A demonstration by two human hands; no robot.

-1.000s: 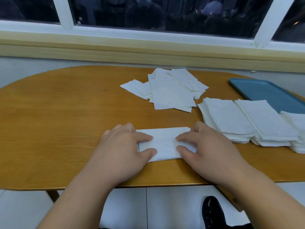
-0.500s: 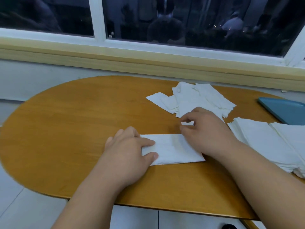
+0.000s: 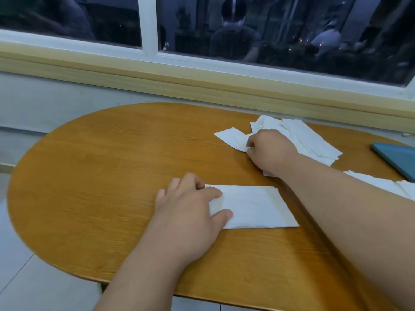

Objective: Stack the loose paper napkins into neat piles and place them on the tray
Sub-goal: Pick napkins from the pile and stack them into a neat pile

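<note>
A folded white napkin [image 3: 253, 206] lies flat near the table's front edge. My left hand [image 3: 190, 209] rests on its left end, index finger and thumb pressing it down. Farther back, my right hand [image 3: 269, 151] has its fingers curled round a napkin at the near edge of a loose heap of white napkins [image 3: 310, 140]. A blue tray [image 3: 397, 158] shows only partly at the right edge. The corners of stacked napkin piles [image 3: 381, 185] peek out behind my right forearm.
The oval wooden table [image 3: 112, 176] stands against a wall under a window sill [image 3: 202, 86]. Its left half holds nothing. Pale floor tiles [image 3: 27, 277] show below the table's left and front edges.
My right hand left the folded napkin and reached back to the loose heap, where it now grips a napkin. The view swung left, so the tray and piles slid to the right edge.
</note>
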